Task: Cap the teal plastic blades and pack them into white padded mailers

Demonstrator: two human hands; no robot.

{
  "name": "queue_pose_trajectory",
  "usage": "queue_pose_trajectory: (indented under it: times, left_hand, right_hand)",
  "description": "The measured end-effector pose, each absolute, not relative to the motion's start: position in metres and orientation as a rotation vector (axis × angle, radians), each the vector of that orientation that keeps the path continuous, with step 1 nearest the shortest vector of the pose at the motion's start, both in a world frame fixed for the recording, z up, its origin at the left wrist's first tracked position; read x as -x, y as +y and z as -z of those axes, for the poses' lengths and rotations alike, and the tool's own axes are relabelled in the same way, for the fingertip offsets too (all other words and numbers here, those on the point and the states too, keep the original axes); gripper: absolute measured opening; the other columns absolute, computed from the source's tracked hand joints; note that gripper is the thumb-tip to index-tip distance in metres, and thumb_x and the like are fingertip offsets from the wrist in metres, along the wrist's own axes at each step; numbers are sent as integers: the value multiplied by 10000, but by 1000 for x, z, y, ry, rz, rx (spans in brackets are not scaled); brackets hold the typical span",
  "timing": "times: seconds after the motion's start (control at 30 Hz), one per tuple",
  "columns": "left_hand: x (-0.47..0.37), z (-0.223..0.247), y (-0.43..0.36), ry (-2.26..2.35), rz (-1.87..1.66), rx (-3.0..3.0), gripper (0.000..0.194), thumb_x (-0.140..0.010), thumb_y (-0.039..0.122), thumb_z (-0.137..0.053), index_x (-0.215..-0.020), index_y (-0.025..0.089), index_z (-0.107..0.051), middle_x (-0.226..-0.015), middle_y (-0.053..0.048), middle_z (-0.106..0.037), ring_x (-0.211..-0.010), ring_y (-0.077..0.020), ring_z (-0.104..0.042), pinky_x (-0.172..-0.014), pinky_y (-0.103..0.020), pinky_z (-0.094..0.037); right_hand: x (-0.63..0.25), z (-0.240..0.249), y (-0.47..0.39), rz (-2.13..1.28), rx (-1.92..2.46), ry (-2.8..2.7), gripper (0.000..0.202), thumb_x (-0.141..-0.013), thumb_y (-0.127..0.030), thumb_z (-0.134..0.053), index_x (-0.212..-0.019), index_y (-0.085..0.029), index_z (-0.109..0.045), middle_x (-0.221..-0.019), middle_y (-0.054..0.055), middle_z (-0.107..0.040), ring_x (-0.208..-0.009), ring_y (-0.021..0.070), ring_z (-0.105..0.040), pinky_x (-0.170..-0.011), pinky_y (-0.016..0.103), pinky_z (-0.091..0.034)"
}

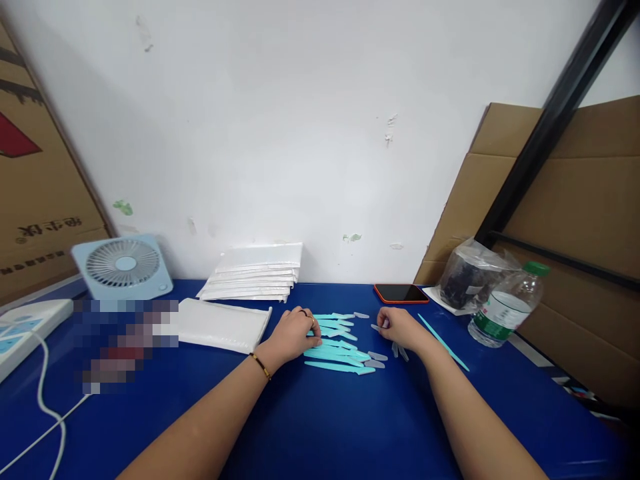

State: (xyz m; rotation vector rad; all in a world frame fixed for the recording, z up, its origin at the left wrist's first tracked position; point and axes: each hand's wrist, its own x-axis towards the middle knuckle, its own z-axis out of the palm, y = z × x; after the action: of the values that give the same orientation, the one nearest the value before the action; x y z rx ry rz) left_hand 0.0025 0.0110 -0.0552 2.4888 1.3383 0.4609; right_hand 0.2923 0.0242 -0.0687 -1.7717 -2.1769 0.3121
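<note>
Several turquoise eyebrow razors (333, 367) lie side by side in a row on the blue table, handles to the left. My left hand (295, 335) curls over the handle ends, thumb and fingers closed round a razor in the middle of the row. Between the fingertips of my right hand (399, 327) is a small clear blade cap (375, 327), just right of the razor heads. Other clear caps (377, 356) lie by the tips of some razors, and a few more rest under my right hand. One turquoise razor (444, 343) lies apart, right of my right wrist.
At the back are a stack of white packets (253, 273), another white packet (220, 325) and a phone (401, 293). A blue fan (124, 267) and power strip (30, 330) stand left. On the right are a water bottle (507, 310) and a bagged dark cup (463, 277).
</note>
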Motion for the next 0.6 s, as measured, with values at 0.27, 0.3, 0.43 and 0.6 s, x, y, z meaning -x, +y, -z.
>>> queue_pose_trajectory:
  times: [0.27,0.3,0.43,0.6]
  left_hand:
    - [-2,60,15,1356,-685,-2312,159,-745,358,-567,-730,223,-650,-866,-12,-598,-855,-181,-513,-737,-278,-360]
    - [-1,59,16,1367,-721,-2266,186,-751,377,-553,-744,217,-648,-865,-15,-593,-834,-176,-514,-711,-270,-368]
    - [0,60,18,1368,-791,-2155,266,-755,435,-522,-772,202,-650,-843,-20,-579,-755,-159,-504,-644,-255,-378]
    - [3,62,21,1365,-812,-2133,296,-746,450,-518,-777,187,-649,-829,-23,-570,-723,-147,-493,-639,-256,-379]
  right_hand:
    - [-273,60,21,-732,1367,-1772,183,-715,-269,-574,-881,-195,-587,-628,-22,-553,-523,126,-546,-486,232,-406]
    - [-269,57,20,-829,1286,-1660,207,-729,-326,-580,-882,-186,-572,-630,-17,-559,-530,131,-558,-483,236,-419]
    - [-255,47,12,-994,1044,-1459,274,-735,-402,-622,-847,-159,-567,-633,18,-603,-590,137,-581,-545,247,-455]
    - [-250,43,7,-974,1025,-1449,260,-742,-399,-631,-826,-156,-587,-631,14,-593,-540,111,-542,-483,214,-401]
